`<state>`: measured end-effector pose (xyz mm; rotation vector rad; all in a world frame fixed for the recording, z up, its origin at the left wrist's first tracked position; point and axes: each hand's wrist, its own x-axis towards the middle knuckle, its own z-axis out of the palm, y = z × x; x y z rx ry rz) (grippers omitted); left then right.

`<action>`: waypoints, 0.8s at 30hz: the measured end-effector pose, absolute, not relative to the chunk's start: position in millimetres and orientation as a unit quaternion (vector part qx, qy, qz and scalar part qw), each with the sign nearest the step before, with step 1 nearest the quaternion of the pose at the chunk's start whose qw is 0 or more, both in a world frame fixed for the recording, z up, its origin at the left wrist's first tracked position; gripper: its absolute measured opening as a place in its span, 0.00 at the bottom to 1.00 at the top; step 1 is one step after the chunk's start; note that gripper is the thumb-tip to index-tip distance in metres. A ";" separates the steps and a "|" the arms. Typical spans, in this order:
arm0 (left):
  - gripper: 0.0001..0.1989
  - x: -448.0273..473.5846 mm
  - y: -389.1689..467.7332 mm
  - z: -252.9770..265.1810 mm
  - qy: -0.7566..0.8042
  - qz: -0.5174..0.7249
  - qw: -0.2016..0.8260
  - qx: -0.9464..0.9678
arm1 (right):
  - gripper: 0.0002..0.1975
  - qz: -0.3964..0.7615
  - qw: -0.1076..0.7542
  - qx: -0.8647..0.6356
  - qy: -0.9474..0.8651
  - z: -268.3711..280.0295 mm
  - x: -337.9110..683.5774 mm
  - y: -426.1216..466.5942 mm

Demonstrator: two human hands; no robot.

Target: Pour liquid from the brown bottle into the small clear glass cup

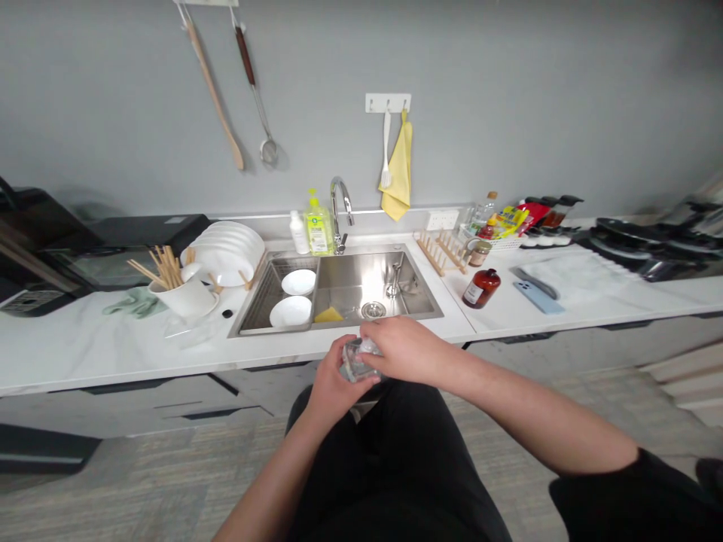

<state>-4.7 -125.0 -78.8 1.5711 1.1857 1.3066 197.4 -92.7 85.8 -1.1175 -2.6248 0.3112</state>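
In front of the counter edge, just above my lap, a small clear glass container point(351, 367) is held between both hands. My left hand point(334, 382) wraps around its left side and underside, fingers closed on it. My right hand point(398, 348) comes over the top from the right with curled fingers. Something pale and translucent point(369, 346) shows under the right fingertips at the container's top; its kind is unclear. Beyond the hands lies the steel sink point(361, 272), with two white bowls point(291, 311) in its left part and a yellow sponge point(328, 315) beside them.
Left of the sink stand a white holder with chopsticks point(186, 297) and a rack of white plates point(229, 248). Soap bottles point(318, 229) flank the faucet point(339, 203). At right are a wooden rack point(440, 252), a brown bottle point(481, 289) and a phone point(538, 296).
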 end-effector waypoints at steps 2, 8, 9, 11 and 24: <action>0.44 0.3 -129.9 -78.5 0.485 0.537 0.360 0.589 | 0.21 0.147 0.190 -0.406 -0.882 79.3 202.1 -90.4; 0.43 -0.3 -132.7 -59.8 0.447 0.579 0.392 0.557 | 0.52 0.496 0.342 -0.283 -0.746 3.8 218.0 -89.7; 0.43 -1.1 -132.8 -58.2 0.442 0.575 0.395 0.564 | 0.55 0.537 0.358 -0.268 -0.716 -10.8 216.9 -92.8; 0.42 -1.4 -133.7 -58.3 0.446 0.564 0.391 0.574 | 0.60 0.573 0.396 -0.266 -0.666 -34.1 211.5 -99.9; 0.26 -25.4 -126.3 11.7 0.397 0.446 0.367 0.713 | 0.50 0.532 0.465 -0.334 -0.624 -48.6 213.9 -118.2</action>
